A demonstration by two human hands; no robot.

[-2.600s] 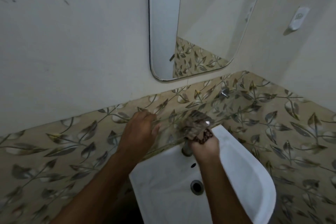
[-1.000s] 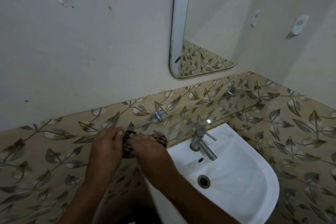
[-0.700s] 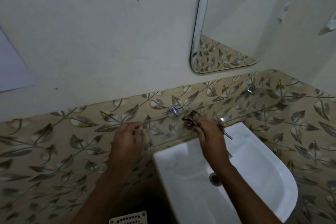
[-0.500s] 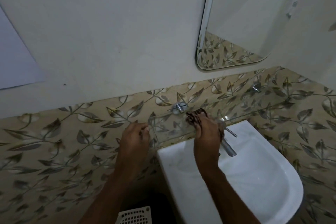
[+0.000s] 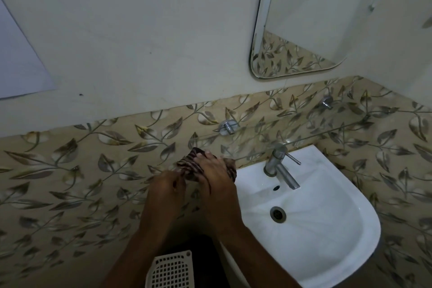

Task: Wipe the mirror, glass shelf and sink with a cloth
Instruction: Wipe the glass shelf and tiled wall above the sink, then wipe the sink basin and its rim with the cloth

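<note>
Cloth (image 5: 205,166) gripped by both hands (image 5: 191,184)

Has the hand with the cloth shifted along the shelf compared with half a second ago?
Yes. The right hand and cloth have moved left, away from the tap; before, they were up against it. Now they sit at the glass shelf's left end.

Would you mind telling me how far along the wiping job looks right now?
In hand: the right hand presses the striped cloth at the glass shelf's left end, the left hand beside it. Whether the mirror is done cannot be told. The sink is untouched for now.
</note>
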